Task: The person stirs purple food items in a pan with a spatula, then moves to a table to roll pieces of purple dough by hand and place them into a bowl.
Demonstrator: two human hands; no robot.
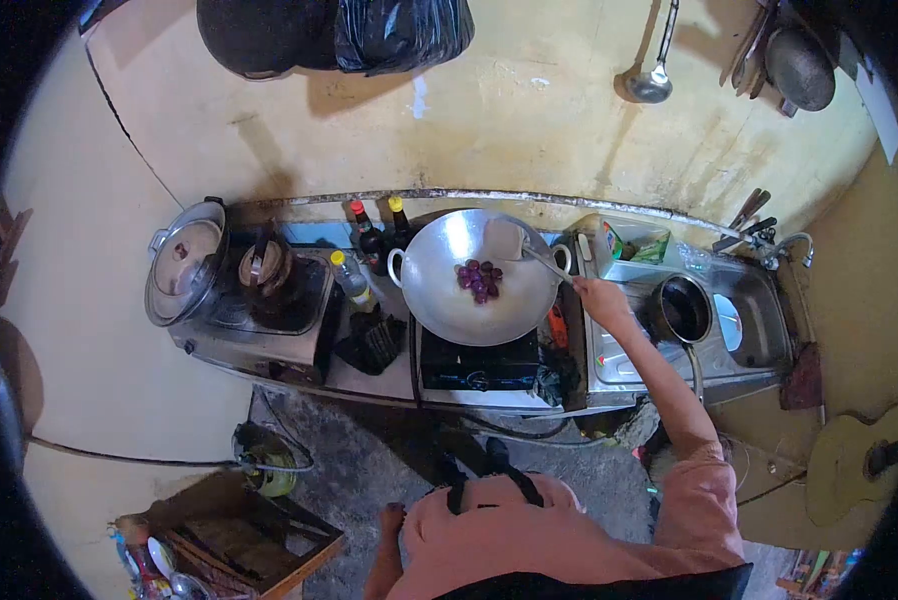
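Observation:
My right hand (595, 294) is closed around the handle of a metal spatula (505, 240). The spatula's broad blade is inside a large silver wok (439, 290), just above a small heap of purple-red pieces (480, 281), perhaps shallots. Beneath the wok is a black gas stove (477, 362). My left hand (393, 517) hangs low by my body, away from the counter, and its fingers are too small and dark to make out.
Left of the wok stand sauce bottles (370, 240), a clear yellow-capped bottle (353, 282) and a black plastic bag (372, 342). A second stove (269, 335) and a lidded pot (184, 262) lie farther left. To the right are a saucepan (683, 310), a plastic container (633, 245) and a sink (762, 315).

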